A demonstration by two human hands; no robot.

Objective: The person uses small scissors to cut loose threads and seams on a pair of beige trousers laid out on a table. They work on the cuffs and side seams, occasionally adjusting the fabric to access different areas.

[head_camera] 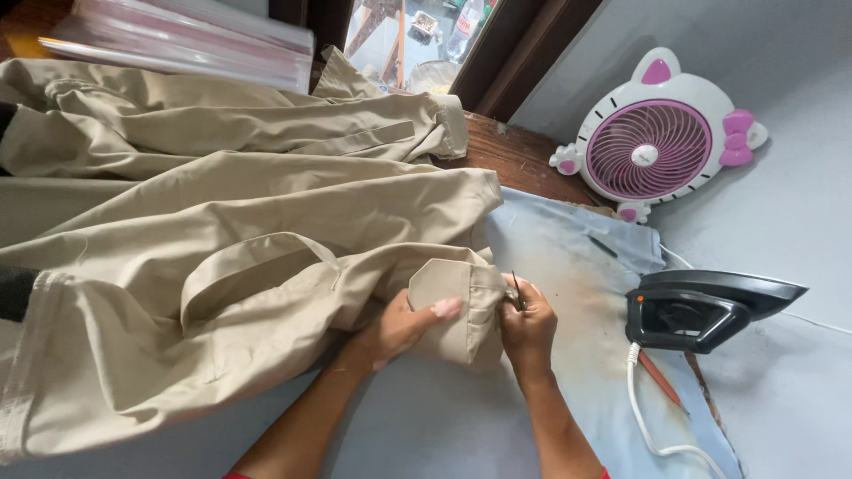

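Note:
A large beige garment (231, 213) lies spread over the padded light blue work surface (568, 266). My left hand (399, 326) pinches a folded cuff or flap (457, 306) of the garment, thumb on top. My right hand (525, 321) is closed at the edge of that flap, holding a small thin dark tool (516, 291) whose tip points up against the fabric. Both hands touch the same piece of cloth.
A black iron (701, 306) with a white cord (648, 417) stands to the right on the blue padding. A white and pink cat-shaped fan (652, 146) leans at the wall. Stacked clear plastic sheets (186, 40) lie at the back left, by a window.

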